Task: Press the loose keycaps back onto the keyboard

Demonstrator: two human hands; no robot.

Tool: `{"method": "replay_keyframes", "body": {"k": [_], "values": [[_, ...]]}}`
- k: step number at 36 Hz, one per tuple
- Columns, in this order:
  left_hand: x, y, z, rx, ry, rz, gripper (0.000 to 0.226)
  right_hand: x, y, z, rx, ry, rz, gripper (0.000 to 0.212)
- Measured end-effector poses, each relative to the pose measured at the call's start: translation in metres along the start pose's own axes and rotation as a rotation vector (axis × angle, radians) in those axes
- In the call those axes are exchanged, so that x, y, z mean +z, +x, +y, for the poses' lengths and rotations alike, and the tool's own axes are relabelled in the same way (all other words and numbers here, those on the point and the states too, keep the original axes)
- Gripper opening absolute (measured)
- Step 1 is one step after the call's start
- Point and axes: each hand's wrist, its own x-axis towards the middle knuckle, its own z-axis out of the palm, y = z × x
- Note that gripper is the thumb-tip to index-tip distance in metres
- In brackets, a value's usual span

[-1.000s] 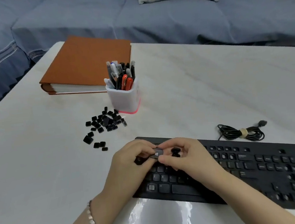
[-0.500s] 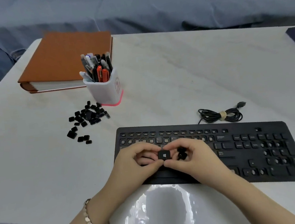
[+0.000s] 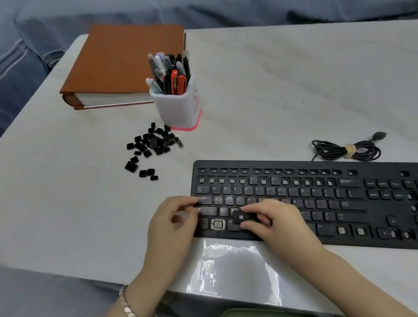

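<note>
The black keyboard [image 3: 331,198] lies on the white table, with several bare switch sockets, one [image 3: 217,224] in its bottom row at the left. My right hand [image 3: 278,224] pinches a black keycap with a Windows logo [image 3: 240,217] just right of that socket, low over the bottom rows. My left hand [image 3: 173,223] sits at the keyboard's left end, fingers loosely curled, fingertips touching the keys at the edge; nothing shows in it. A pile of loose black keycaps [image 3: 152,145] lies left of and beyond the keyboard.
A white pen cup [image 3: 178,105] full of pens stands behind the keycap pile. A brown book [image 3: 120,65] lies at the back left. A coiled black cable [image 3: 347,148] rests behind the keyboard. The table's near edge [image 3: 233,296] is close to my arms.
Both hands held the Windows keycap together above the keys. My left hand has let go and moved to the keyboard's left end; my right hand has lowered the cap toward the bottom row.
</note>
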Motion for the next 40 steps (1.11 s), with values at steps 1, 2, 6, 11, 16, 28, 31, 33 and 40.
{"method": "replay_keyframes", "body": {"k": [1, 2, 6, 11, 16, 28, 31, 33, 40], "values": [[-0.002, 0.001, -0.003, -0.024, 0.006, 0.045, 0.036, 0.001, 0.001, 0.0, 0.004, -0.01, -0.005, 0.027], [-0.004, 0.002, -0.006, -0.053, 0.006, 0.069, 0.034, 0.002, 0.002, 0.0, 0.001, -0.025, -0.009, 0.028], [-0.006, 0.005, -0.013, -0.157, -0.012, 0.017, 0.029, 0.008, 0.005, -0.007, -0.009, -0.093, -0.06, 0.031], [0.0, 0.003, -0.006, -0.196, -0.113, -0.087, 0.029, 0.018, 0.011, -0.017, -0.055, -0.157, -0.143, 0.031], [0.0, 0.001, -0.003, -0.153, -0.077, -0.103, 0.044, 0.025, 0.013, -0.017, -0.063, -0.233, -0.178, 0.029], [0.002, 0.0, -0.01, -0.144, -0.086, -0.128, 0.049, 0.026, 0.017, -0.028, -0.062, -0.441, -0.274, 0.029], [0.002, 0.0, -0.012, -0.137, -0.081, -0.129, 0.051, 0.028, 0.019, -0.031, -0.047, -0.475, -0.298, 0.027], [0.003, 0.0, -0.013, -0.13, -0.07, -0.124, 0.051, 0.027, 0.021, -0.032, -0.031, -0.486, -0.303, 0.025], [0.01, 0.0, -0.013, -0.116, -0.032, -0.091, 0.053, 0.026, 0.023, -0.031, -0.008, -0.422, -0.267, 0.027]]}}
